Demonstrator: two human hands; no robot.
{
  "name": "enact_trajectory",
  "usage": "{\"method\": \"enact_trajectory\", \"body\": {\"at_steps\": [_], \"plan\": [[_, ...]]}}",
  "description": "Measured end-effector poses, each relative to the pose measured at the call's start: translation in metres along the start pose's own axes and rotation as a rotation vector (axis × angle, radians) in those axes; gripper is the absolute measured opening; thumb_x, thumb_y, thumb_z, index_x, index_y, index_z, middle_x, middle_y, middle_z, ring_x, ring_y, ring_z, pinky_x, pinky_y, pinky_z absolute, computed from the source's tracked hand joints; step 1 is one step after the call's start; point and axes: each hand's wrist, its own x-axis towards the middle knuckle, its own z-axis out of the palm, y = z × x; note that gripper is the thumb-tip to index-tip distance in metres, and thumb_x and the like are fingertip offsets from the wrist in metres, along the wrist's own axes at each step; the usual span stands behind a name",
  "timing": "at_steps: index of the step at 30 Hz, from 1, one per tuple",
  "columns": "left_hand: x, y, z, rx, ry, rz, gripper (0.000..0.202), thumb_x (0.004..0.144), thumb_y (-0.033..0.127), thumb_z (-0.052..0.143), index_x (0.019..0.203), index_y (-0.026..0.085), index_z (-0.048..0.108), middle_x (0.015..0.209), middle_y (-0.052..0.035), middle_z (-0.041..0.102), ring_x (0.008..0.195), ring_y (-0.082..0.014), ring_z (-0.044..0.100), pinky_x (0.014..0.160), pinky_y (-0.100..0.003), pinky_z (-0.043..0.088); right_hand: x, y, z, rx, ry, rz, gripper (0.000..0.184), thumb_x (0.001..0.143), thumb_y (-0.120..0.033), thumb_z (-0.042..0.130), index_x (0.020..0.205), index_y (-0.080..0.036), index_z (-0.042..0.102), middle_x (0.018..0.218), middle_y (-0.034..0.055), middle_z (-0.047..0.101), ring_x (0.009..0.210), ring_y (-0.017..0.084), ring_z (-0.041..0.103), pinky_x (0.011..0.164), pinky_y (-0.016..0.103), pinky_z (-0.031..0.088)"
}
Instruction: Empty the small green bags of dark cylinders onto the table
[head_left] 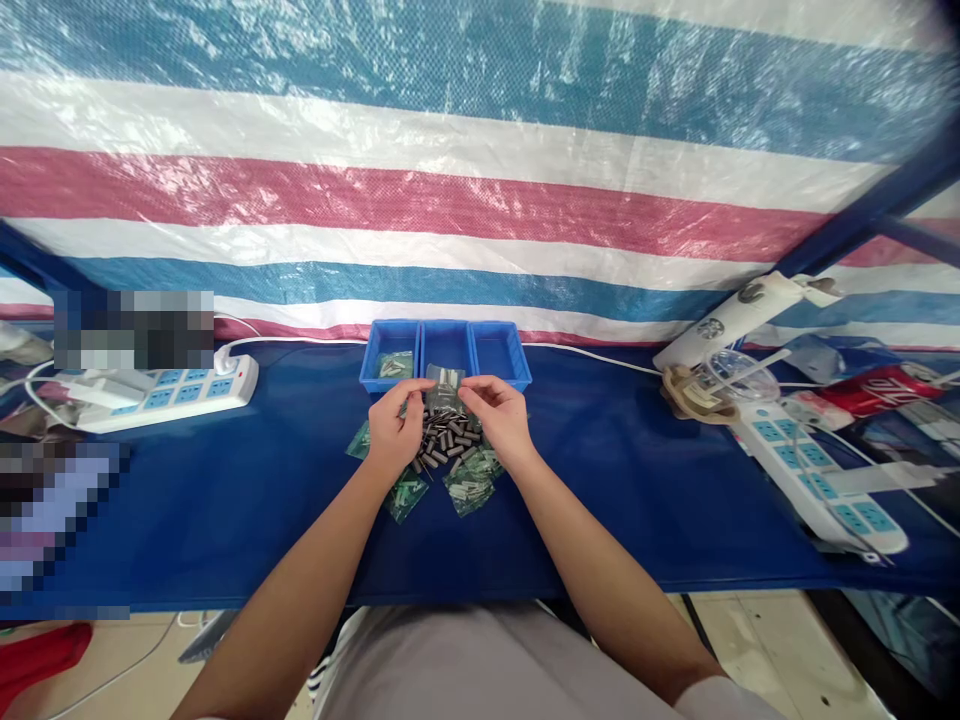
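A small clear plastic bag (447, 390) with pale little parts inside is stretched between my two hands. My left hand (397, 425) pinches its left upper corner between thumb and fingers. On the opposite corner, my right hand (501, 415) pinches in the same way. Below the bag lies a pile of small dark cylindrical parts (450, 435) on the blue table. Around the pile are several clear bags with pale parts, among them one at the front (470, 490) and one near my left wrist (406, 496). Three joined blue bins stand just behind; the left bin (367, 368) holds a similar bag.
A white power strip (244, 385) lies at the left, another (832, 470) at the right. Near the right one are a paper bag (720, 325), a clear plastic cup (739, 375) and a red can (885, 390). A white cable (585, 350) runs along the back. Striped sheeting hangs behind.
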Motion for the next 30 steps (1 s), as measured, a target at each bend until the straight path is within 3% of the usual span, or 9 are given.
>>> {"method": "enact_trajectory", "body": {"at_steps": [5,8,12,16,21,26,30], "plan": [[0.0012,-0.0013,0.0060,0.019,0.049,0.078,0.019,0.098,0.029,0.056,0.102,0.020,0.071,0.098,-0.0057,0.076,0.087,-0.0177,0.071,0.078,-0.030,0.057,-0.0001,-0.0012,0.0008,0.057,-0.016,-0.072,0.026,0.074,-0.036,0.083,0.088,-0.022,0.066,0.083,0.0014,0.069,0.075,0.016,0.064,0.068,0.028,0.052],[0.0005,-0.0042,0.0097,-0.011,0.063,0.055,0.013,0.095,0.027,0.060,0.103,0.020,0.068,0.098,-0.0051,0.073,0.085,-0.0165,0.069,0.074,-0.029,0.056,0.0007,-0.0023,0.0010,0.071,0.023,-0.122,0.027,0.076,-0.036,0.081,0.089,-0.023,0.062,0.084,0.0005,0.066,0.075,0.015,0.062,0.070,0.028,0.053],[0.0006,-0.0059,0.0100,-0.069,0.027,0.012,0.018,0.093,0.027,0.064,0.109,0.021,0.064,0.100,-0.0052,0.069,0.087,-0.0163,0.067,0.072,-0.028,0.055,0.0009,-0.0020,0.0004,0.039,0.021,-0.224,0.025,0.081,-0.036,0.077,0.097,-0.023,0.062,0.085,-0.0001,0.063,0.076,0.014,0.061,0.072,0.029,0.052],[0.0024,-0.0029,0.0077,-0.040,-0.052,0.101,0.025,0.094,0.029,0.064,0.118,0.022,0.066,0.100,-0.0051,0.065,0.088,-0.0167,0.064,0.074,-0.029,0.054,-0.0023,-0.0001,0.0004,-0.051,-0.079,-0.295,0.025,0.087,-0.033,0.072,0.109,-0.025,0.061,0.089,0.0007,0.066,0.077,0.014,0.063,0.072,0.030,0.052],[0.0026,0.0001,0.0084,-0.035,-0.109,0.101,0.012,0.096,0.030,0.062,0.097,0.020,0.069,0.090,-0.0036,0.065,0.079,-0.0149,0.062,0.074,-0.030,0.052,-0.0062,0.0004,0.0006,-0.208,-0.134,-0.353,0.027,0.091,-0.034,0.069,0.116,-0.026,0.061,0.094,0.0027,0.071,0.079,0.016,0.067,0.071,0.031,0.054],[0.0013,-0.0004,0.0092,-0.028,-0.033,0.128,0.011,0.096,0.029,0.064,0.097,0.020,0.071,0.087,-0.0023,0.060,0.076,-0.0135,0.059,0.071,-0.029,0.052,-0.0060,-0.0025,-0.0008,-0.273,-0.118,-0.365,0.027,0.091,-0.036,0.068,0.115,-0.026,0.063,0.097,0.0045,0.073,0.083,0.018,0.069,0.073,0.032,0.055],[0.0014,-0.0007,0.0072,-0.049,0.013,0.115,0.012,0.096,0.029,0.064,0.098,0.021,0.073,0.090,-0.0030,0.059,0.082,-0.0146,0.062,0.075,-0.029,0.055,-0.0053,-0.0036,-0.0010,-0.296,-0.124,-0.290,0.029,0.090,-0.039,0.070,0.114,-0.025,0.065,0.099,0.0056,0.072,0.084,0.018,0.067,0.069,0.031,0.055]]}}
